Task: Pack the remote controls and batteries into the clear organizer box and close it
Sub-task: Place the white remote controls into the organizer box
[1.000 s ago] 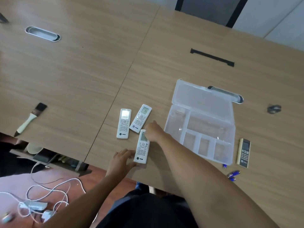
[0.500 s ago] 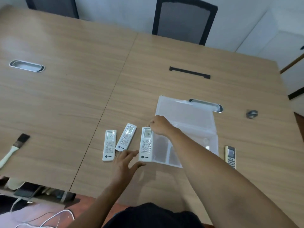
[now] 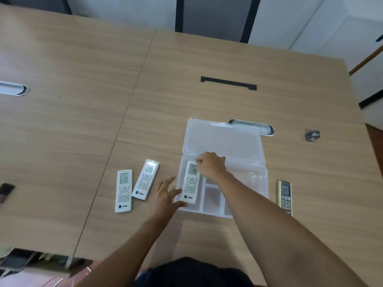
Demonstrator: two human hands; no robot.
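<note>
The clear organizer box (image 3: 246, 172) lies open on the wooden table, its lid (image 3: 223, 139) folded back. My right hand (image 3: 211, 164) grips the top end of a white remote (image 3: 191, 184) that is over the box's left compartment. My left hand (image 3: 165, 195) is spread open just left of that remote's lower end, fingertips near it. Two more white remotes (image 3: 124, 190) (image 3: 146, 179) lie on the table to the left. A dark gold-edged remote (image 3: 285, 193) lies right of the box. No batteries are visible; my right arm covers the area below the box.
Cable grommets (image 3: 251, 126) (image 3: 12, 89) are set in the table, and a black slot cover (image 3: 228, 82) lies farther back. A small dark object (image 3: 312, 135) sits at the right. A brush tip (image 3: 5, 191) shows at the left edge. A chair (image 3: 215, 15) stands behind the table.
My right hand has carried the white remote rightwards from the table to over the box's left compartment. My left hand followed beside it. The view tilted up.
</note>
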